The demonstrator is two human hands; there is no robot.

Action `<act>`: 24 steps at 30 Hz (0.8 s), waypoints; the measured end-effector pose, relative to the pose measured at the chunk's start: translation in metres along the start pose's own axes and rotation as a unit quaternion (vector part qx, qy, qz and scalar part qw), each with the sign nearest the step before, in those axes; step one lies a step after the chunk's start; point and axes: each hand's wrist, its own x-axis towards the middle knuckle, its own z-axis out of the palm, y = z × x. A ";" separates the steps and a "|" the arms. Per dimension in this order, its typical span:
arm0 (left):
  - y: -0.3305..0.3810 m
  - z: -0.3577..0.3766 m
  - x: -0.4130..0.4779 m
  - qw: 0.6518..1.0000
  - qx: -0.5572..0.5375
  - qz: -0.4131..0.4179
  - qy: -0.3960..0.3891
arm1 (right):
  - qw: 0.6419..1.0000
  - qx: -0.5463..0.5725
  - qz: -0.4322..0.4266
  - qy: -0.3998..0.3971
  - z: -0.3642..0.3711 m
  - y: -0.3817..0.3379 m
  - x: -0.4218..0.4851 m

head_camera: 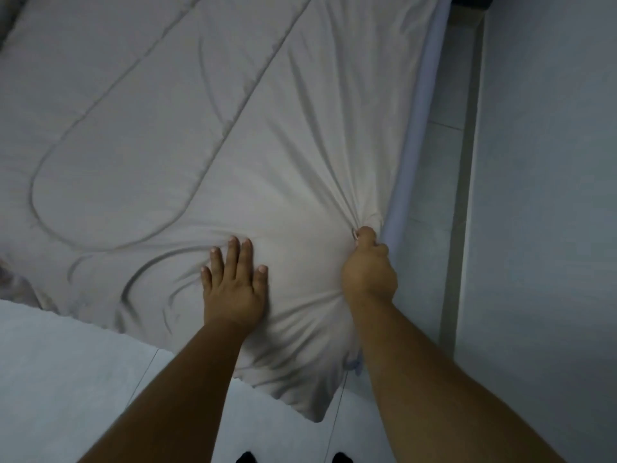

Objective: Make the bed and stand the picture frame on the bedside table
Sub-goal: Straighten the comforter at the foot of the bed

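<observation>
We look down from head height at the foot corner of a bed covered by a pale grey quilted comforter (207, 135). The picture is dim and soft, so fine fabric detail is hard to make out. The far end of the bed runs out of the top of the view, and the left side is cut off by the left edge of the picture. We see no picture frame and no bedside table from this angle. At the bottom edge, two small dark shapes (245, 457) show between the forearms; we cannot tell what they are.

The left hand (233, 289) lies flat on the comforter near the foot edge, fingers spread and straight, grasping nothing. The right hand (369, 272) is closed into a fist around a gathered bunch of the comforter near its right edge, and creases fan out from that grip across the fabric.

Just right of the fist, a light blue sheet (424, 128) shows along the side of the mattress. Between it and the pale wall (547, 195) on the right lies a narrow strip of tiled floor (434, 182). The comforter's corner hangs over the foot of the bed. Pale tiled floor spreads open at the lower left.

We can read no brand, label or writing anywhere.
</observation>
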 end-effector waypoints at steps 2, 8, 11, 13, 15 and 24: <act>0.011 0.005 -0.007 1.000 -0.002 0.013 -0.005 | 1.000 -0.019 0.004 0.001 -0.008 0.014 0.002; 0.038 0.017 -0.023 1.000 0.004 0.016 0.007 | 0.999 -0.045 -0.001 0.016 -0.017 0.043 0.010; 0.037 0.014 -0.020 1.000 0.004 0.002 0.002 | 0.990 -0.081 -0.024 0.115 -0.010 0.029 0.008; 0.035 0.012 -0.020 1.000 0.005 0.003 -0.002 | 0.985 -0.087 -0.087 0.121 -0.005 0.017 0.003; 0.035 0.012 -0.020 1.000 0.006 0.005 -0.007 | 0.976 -0.081 -0.177 0.095 0.001 0.005 -0.007; 0.032 0.008 -0.019 0.999 0.011 0.016 -0.029 | 0.995 -0.041 -0.089 0.034 0.013 0.032 -0.006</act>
